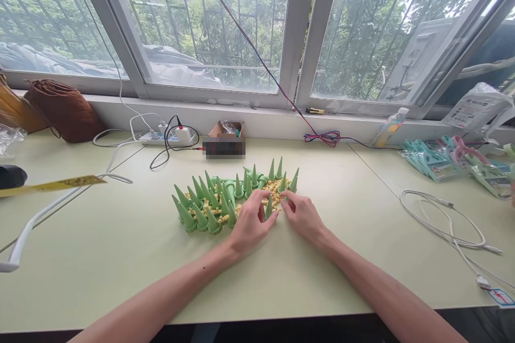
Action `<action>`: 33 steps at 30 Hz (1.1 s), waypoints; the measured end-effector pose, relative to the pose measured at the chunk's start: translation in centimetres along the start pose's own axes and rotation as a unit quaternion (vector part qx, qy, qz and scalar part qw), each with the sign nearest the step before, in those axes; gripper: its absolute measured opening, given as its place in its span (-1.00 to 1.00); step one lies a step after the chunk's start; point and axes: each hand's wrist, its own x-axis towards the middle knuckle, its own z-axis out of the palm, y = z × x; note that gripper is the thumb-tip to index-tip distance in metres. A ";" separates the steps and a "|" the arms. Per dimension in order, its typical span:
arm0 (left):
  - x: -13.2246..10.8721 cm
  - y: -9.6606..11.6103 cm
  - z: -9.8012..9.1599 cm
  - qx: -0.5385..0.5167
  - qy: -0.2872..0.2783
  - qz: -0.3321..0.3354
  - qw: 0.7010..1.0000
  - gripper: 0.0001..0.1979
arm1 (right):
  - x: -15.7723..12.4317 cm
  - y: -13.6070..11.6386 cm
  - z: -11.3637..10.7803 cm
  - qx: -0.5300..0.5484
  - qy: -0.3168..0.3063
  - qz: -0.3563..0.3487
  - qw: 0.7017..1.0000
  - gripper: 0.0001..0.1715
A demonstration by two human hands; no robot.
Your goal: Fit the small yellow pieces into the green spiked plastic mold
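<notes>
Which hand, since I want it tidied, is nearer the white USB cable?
The right hand, left of the USB cable; the left hand is farther left, by a green cone.

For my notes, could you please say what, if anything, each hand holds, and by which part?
That cannot be told: the left hand curves around a green cone, the right hand is beside yellow pieces; contact is unclear.
</notes>
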 end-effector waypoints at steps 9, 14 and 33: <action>-0.3 -0.1 0.2 0.014 0.018 0.031 0.999 -0.70 | -0.1 0.0 -0.1 -0.025 -0.047 0.008 0.999 -0.60; -0.2 -0.1 0.2 0.017 0.013 0.036 0.999 -0.71 | -0.1 0.1 0.0 -0.037 -0.055 0.004 0.998 -0.57; -0.2 -0.2 0.4 0.006 -0.010 0.031 0.999 -0.69 | 0.1 0.1 -0.1 -0.062 -0.069 0.029 0.995 -0.86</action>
